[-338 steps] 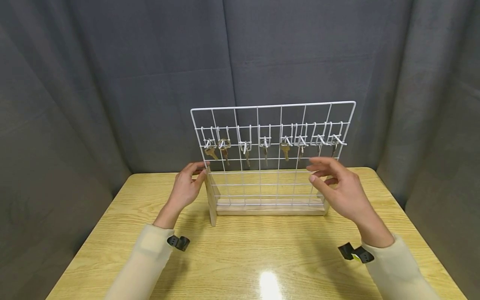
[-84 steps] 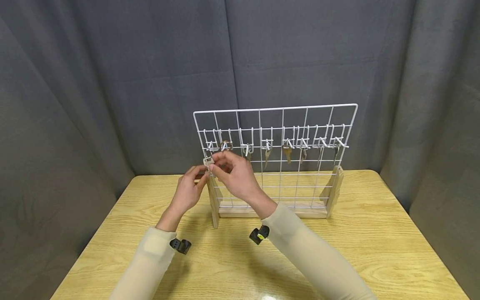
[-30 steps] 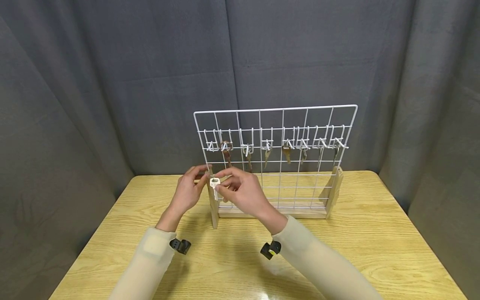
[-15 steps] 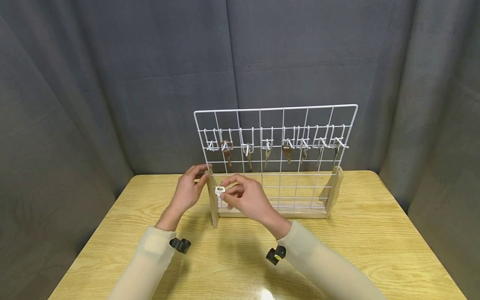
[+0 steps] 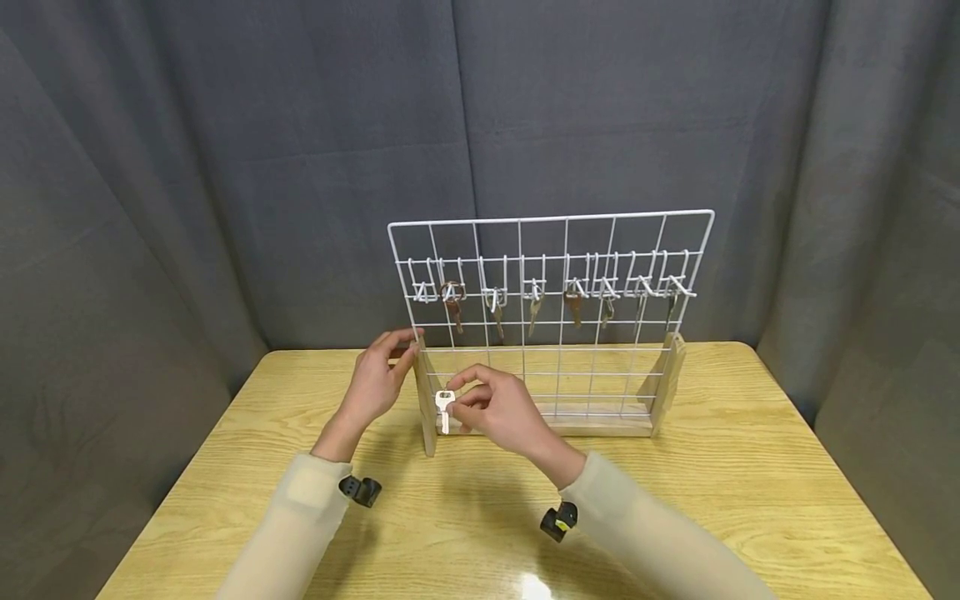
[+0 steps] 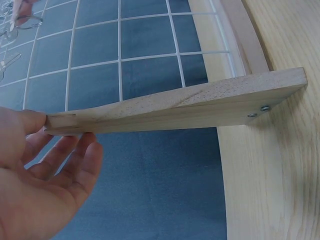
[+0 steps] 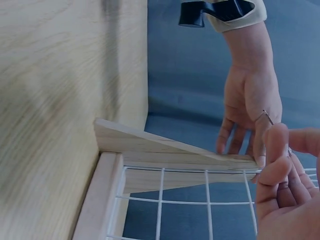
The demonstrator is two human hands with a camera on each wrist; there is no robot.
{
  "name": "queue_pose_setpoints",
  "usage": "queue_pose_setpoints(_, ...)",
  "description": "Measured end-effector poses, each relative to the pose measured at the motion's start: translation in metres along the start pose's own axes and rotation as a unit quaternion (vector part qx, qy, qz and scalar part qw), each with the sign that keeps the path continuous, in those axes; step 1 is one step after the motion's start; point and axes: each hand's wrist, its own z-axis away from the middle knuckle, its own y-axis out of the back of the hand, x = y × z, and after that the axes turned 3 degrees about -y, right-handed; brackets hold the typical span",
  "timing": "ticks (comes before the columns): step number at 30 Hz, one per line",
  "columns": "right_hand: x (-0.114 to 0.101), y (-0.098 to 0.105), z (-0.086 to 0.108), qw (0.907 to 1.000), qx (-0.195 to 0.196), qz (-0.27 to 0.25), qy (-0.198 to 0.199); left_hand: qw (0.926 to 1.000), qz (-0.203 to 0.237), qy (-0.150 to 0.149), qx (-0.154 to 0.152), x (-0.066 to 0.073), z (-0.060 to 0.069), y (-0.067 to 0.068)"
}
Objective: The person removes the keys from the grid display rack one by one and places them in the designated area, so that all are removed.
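Observation:
My right hand (image 5: 501, 410) pinches a silver key (image 5: 445, 401) between thumb and finger, low before the rack's left end. The key hangs blade down; in the right wrist view it shows as a thin edge beside the fingertips. My left hand (image 5: 377, 375) grips the top of the rack's left wooden upright (image 6: 150, 110), thumb on one face and fingers on the other. The white wire rack (image 5: 551, 219) carries a row of hooks. No key hangs on the leftmost hook (image 5: 422, 292); the second holds a brownish key (image 5: 455, 312) on a ring.
Further right along the row hang more keys, among them a brass one (image 5: 574, 308) and a dark thin one (image 5: 671, 310). A wooden base bar (image 5: 585, 426) joins the uprights. The rack stands on a wood-grain table (image 5: 450, 533), with grey curtains (image 5: 315, 167) behind and beside it.
The key from the leftmost hook has come off in my right hand, which moved left to it, then down and slightly right. My left hand keeps its place on the upright.

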Motion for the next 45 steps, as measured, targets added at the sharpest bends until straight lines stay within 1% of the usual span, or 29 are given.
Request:
queue_pose_setpoints(5,0.008,-0.001,0.001,0.9999,-0.010,0.010,0.000,1.0000,-0.002,-0.003,0.000,0.000,0.000,0.000)
queue_pose_setpoints(10,0.015,-0.004,0.002,0.9996,-0.020,0.013,-0.014,1.0000,-0.006,-0.002,-0.001,0.000,0.000,0.000)
queue_pose_setpoints(16,0.023,-0.007,0.003,0.9994,-0.025,0.005,-0.024,0.9999,-0.012,0.006,-0.005,0.001,0.000,-0.001)
queue_pose_setpoints(22,0.032,-0.010,0.003,0.9987,-0.033,-0.003,-0.037,0.9999,-0.010,0.005,-0.004,0.002,0.001,0.000)
queue_pose_setpoints(30,0.042,-0.013,0.003,0.9971,-0.042,0.002,-0.063,0.9999,-0.009,0.003,-0.004,0.000,0.001,0.000)
queue_pose_setpoints(34,0.047,-0.015,0.003,0.9965,-0.046,0.004,-0.070,1.0000,-0.008,0.005,-0.004,0.000,0.001,-0.001)
queue_pose_setpoints(45,0.057,-0.022,0.003,0.9917,-0.056,0.002,-0.116,1.0000,-0.006,0.004,-0.001,0.000,0.002,0.000)
